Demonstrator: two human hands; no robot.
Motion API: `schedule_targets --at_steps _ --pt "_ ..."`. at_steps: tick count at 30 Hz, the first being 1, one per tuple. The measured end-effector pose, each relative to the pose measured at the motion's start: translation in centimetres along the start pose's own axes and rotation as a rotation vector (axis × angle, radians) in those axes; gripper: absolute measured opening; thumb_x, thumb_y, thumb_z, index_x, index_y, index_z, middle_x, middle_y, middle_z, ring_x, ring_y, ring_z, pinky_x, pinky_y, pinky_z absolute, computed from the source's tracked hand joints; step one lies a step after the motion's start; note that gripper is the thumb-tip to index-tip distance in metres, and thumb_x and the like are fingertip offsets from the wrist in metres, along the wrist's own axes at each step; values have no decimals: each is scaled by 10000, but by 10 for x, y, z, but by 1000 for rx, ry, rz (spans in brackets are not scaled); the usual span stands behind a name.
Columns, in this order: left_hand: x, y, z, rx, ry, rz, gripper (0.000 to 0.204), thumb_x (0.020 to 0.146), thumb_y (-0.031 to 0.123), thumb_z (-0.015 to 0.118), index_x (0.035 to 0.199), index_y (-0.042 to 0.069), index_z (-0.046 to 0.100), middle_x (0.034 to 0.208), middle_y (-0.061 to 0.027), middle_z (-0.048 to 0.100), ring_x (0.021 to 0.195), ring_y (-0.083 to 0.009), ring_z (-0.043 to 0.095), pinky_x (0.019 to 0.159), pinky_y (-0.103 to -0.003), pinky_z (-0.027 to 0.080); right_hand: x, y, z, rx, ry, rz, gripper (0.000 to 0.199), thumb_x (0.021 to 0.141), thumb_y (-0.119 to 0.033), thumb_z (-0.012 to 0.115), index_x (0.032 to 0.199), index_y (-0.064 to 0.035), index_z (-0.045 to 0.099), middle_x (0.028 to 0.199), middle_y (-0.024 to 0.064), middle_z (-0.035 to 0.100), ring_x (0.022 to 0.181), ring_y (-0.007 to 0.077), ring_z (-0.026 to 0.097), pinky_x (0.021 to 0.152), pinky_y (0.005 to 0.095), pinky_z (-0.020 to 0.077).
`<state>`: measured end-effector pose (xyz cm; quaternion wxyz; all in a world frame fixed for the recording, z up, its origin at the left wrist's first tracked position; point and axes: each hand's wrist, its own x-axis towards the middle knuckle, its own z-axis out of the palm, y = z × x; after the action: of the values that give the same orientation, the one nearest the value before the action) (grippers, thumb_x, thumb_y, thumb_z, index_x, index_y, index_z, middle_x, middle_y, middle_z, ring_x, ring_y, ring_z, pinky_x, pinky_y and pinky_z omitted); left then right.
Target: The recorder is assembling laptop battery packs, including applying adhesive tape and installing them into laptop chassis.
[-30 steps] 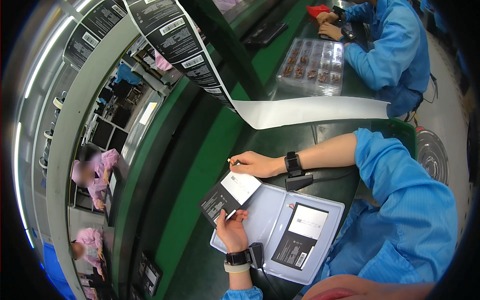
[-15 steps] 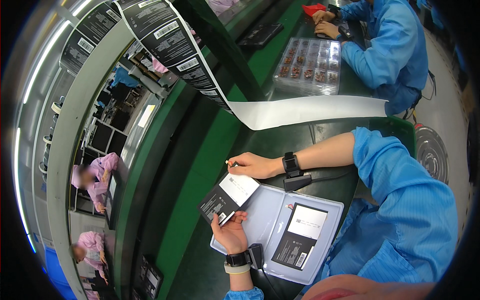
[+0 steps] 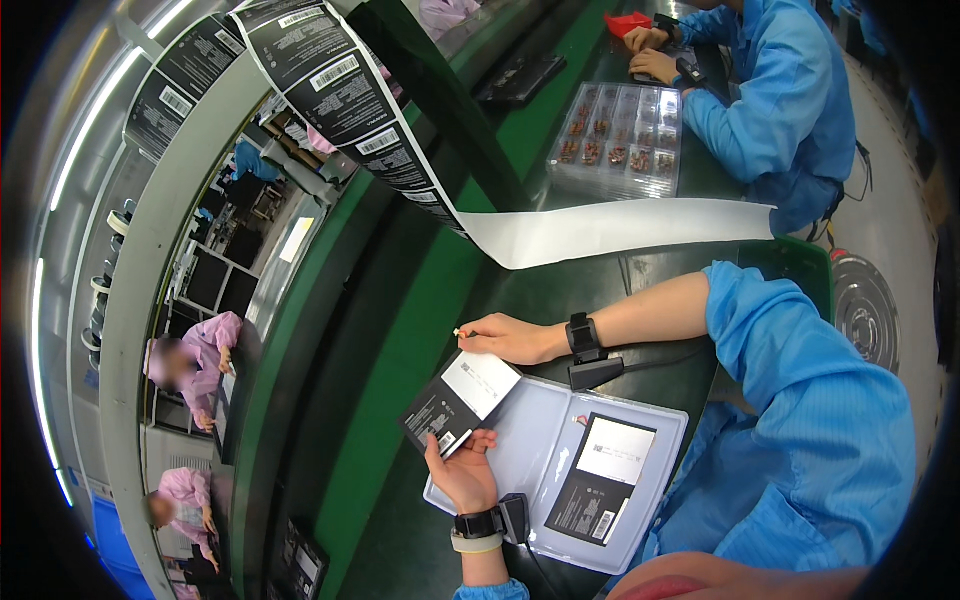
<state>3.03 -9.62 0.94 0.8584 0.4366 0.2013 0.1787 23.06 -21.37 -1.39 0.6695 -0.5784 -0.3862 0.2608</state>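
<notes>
My feed is bright, lit by white tubes (image 3: pixel 96 122) at left; glare catches the clear box (image 3: pixel 612 178). The held pack (image 3: pixel 458 400) looks sharp, two heads (image 3: pixel 175 362) left are blurred, edges bend, corners blacken.

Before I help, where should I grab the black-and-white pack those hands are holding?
Probably midway along its upper-left long edge, coming from the picture's left: that straight edge of the flat pack looks clear, while the left hand holds the lower end and the right hand is at the upper.
</notes>
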Motion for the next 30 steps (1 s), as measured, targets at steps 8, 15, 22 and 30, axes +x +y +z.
schedule_targets --at_steps 8,15,22,30 --pt "3 -2 -4 14 -25 14 501 1016 411 396 1009 -48 599 788 -190 671 709 -312 651 668 -381 531 3 -1 0 64 44 32 379 1045 -282 462 829 3 589 733 -34 545 695 49 444 652 260 396" --pt "4 -4 -5 29 -37 -9 504 1023 396 382 1001 -59 597 792 -193 669 710 -315 656 664 -373 530 1 -8 -2 163 120 73 402 1041 -291 485 774 -12 596 711 -50 563 668 26 477 617 247 406" --pt "1 -3 -5 99 -42 3 510 1006 430 398 964 -35 603 778 -155 652 712 -292 634 678 -371 517 2 -8 0 183 119 92 440 1045 -328 485 797 -2 647 729 -20 624 665 31 525 618 248 434" --pt "2 -4 -7 54 -46 -4 525 1015 412 380 1001 -65 598 804 -194 670 726 -319 659 668 -380 530 1 -9 0 177 121 85 493 1050 -362 479 781 8 661 718 -10 635 657 34 526 610 251 442"
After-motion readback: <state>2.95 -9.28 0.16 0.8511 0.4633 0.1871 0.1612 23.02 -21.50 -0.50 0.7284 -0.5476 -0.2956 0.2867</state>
